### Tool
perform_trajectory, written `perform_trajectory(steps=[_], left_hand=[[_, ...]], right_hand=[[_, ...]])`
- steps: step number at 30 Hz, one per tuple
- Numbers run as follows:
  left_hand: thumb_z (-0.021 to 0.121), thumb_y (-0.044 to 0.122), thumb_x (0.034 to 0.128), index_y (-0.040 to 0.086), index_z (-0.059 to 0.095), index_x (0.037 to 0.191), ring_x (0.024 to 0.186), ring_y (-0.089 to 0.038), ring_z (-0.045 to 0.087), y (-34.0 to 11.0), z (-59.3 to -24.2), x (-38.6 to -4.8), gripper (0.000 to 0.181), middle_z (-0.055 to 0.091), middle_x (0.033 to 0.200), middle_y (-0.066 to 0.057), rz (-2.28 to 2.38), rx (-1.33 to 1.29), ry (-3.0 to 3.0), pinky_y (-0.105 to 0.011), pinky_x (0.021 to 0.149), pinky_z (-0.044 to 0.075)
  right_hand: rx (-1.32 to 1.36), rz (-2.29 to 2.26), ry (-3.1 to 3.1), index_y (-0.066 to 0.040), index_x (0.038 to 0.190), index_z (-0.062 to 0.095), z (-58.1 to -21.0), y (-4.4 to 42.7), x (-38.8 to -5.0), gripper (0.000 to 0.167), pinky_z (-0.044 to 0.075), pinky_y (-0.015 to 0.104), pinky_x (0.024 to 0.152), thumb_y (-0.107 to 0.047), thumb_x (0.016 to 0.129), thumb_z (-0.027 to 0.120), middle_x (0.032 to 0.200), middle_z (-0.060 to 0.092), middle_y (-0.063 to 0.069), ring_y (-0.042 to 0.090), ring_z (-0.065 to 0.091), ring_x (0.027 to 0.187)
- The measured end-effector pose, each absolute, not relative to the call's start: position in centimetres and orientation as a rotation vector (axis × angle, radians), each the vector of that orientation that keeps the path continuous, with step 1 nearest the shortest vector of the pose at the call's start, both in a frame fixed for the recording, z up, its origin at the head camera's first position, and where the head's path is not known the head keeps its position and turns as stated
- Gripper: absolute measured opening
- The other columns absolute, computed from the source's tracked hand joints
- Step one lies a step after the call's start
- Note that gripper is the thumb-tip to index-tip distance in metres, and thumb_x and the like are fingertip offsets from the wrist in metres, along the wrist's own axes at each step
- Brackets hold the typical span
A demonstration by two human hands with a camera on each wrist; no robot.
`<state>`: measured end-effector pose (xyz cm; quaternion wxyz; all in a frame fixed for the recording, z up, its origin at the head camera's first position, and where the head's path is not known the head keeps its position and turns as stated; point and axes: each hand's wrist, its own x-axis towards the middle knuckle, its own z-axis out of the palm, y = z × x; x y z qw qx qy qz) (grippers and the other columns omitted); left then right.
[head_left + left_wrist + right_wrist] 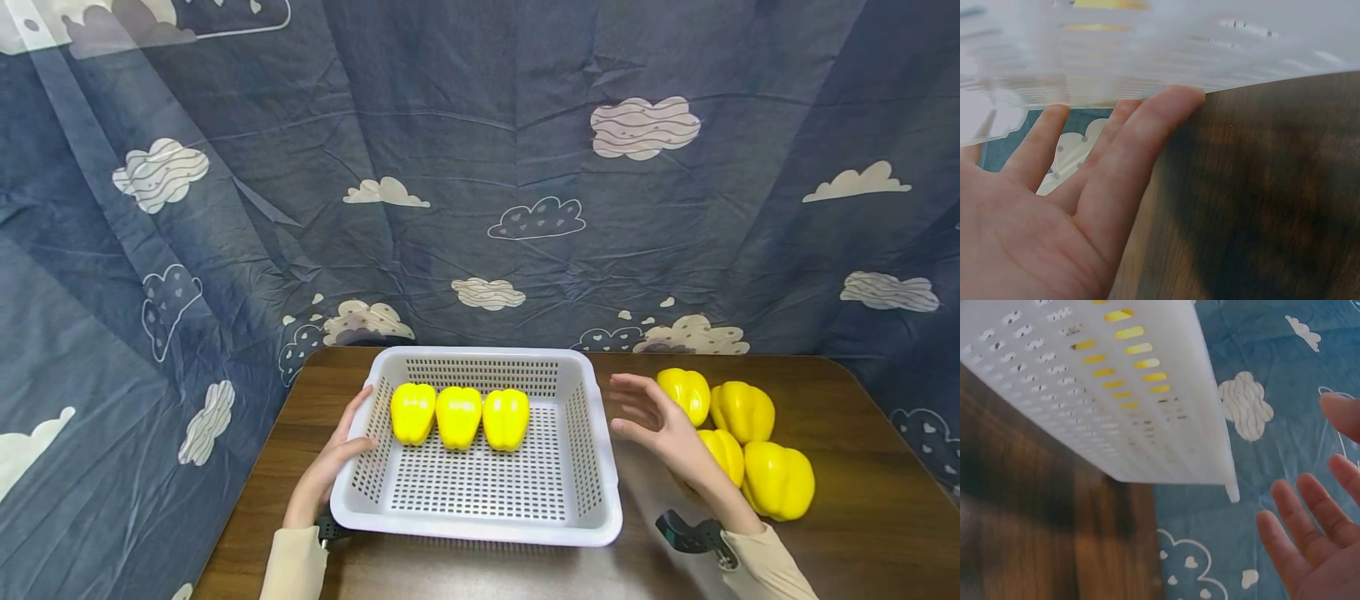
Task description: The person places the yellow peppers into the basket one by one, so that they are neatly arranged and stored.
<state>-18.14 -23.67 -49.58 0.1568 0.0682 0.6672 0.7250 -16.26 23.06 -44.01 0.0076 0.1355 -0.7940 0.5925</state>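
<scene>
A dark brown bench, its wood grain running in fine streaks and its back corners rounded off, stood against a wall of blue-grey cloth. The cloth hung creased behind the bench and along its left side, printed with pale clouds, some solid, some wavy-lined, some only outlined around small hearts (the right wrist view turned the same cloth a brighter blue). Light gave the front of the bench a soft shine. A white basket with slotted sides sat left of the middle, and three yellow peppers lay inside it, in a row towards the back left. Four more peppers were grouped on the bench to the right. Of the two hands, the left hand gripped the basket's left side, thumb over the rim and fingers outside; the right hand held nothing, its fingers loosely bent and spread between the basket and the loose peppers. Both arms wore cream sleeves.
</scene>
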Motion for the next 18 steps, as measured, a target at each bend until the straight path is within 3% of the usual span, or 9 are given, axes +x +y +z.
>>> perform_trajectory(steps=[4,12,18], left_hand=[[0.047,0.0,0.0877,0.03,0.007,0.153,0.13,-0.051,0.025,-23.7,-49.6,-18.1,0.082,0.001,0.157,-0.011,2.076,0.195,1.908,-0.054,0.086,0.041],[0.047,0.0,0.0877,0.03,0.007,0.153,0.13,-0.051,0.024,-23.7,-49.6,-18.1,0.083,0.0,0.157,-0.011,2.079,0.191,1.903,-0.054,0.087,0.041],[0.046,-0.001,0.088,0.031,0.007,0.153,0.13,-0.05,0.024,-23.6,-49.5,-18.2,0.082,0.0,0.157,-0.011,2.092,0.188,1.882,-0.054,0.087,0.041]], right_hand=[[0.452,1.762,-2.47,-0.003,0.138,0.041,-44.2,23.9,-15.8,0.055,0.036,0.015,0.095,-0.009,0.089,0.066,0.137,0.044,0.016,0.012,0.047,0.12],[0.406,1.605,-2.501,-0.002,0.137,0.042,-44.5,25.7,-14.7,0.055,0.031,0.009,0.093,-0.007,0.088,0.067,0.134,0.047,0.018,-0.003,0.044,0.117],[0.352,1.58,-2.483,-0.001,0.136,0.043,-45.0,27.2,-13.9,0.056,0.03,0.008,0.092,-0.005,0.087,0.068,0.131,0.05,-0.003,-0.006,0.042,0.117]])
